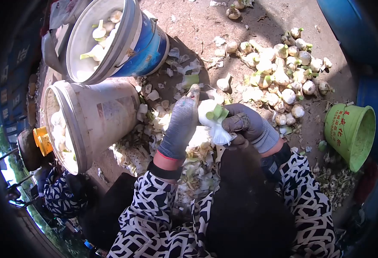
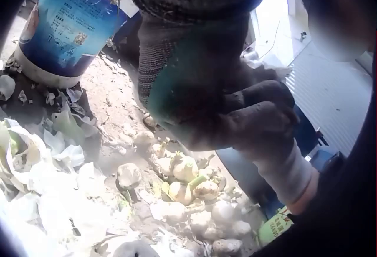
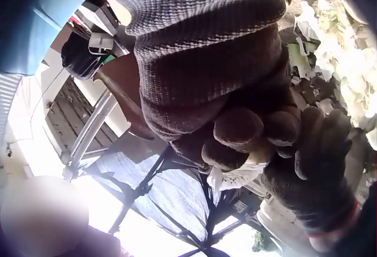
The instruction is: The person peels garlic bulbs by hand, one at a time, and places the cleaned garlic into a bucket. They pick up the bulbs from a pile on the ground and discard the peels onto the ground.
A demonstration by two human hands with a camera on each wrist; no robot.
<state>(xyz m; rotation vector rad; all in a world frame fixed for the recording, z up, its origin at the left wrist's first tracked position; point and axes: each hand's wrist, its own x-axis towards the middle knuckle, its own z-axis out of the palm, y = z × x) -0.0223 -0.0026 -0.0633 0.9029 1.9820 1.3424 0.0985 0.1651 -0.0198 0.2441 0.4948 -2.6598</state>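
Both hands wear grey knit gloves and meet in front of the body. My left hand (image 1: 178, 124) grips a white garlic bulb (image 1: 206, 107) with a short green cut stem, its thumb pointing up beside it. My right hand (image 1: 251, 122) pinches the white skin (image 1: 221, 134) by the stem, which fans out below. Seen from the right wrist, the right hand's fingers (image 3: 238, 128) are curled, with pale skin (image 3: 235, 177) showing under them. In the left wrist view the left hand (image 2: 194, 86) hides the bulb.
A heap of garlic bulbs (image 1: 283, 73) lies on the ground ahead. Two tilted buckets, one blue (image 1: 148, 47) and one white (image 1: 111, 107), hold bulbs at left. Peeled skins (image 1: 195, 172) pile below the hands. A green bucket (image 1: 344, 133) lies tipped at right.
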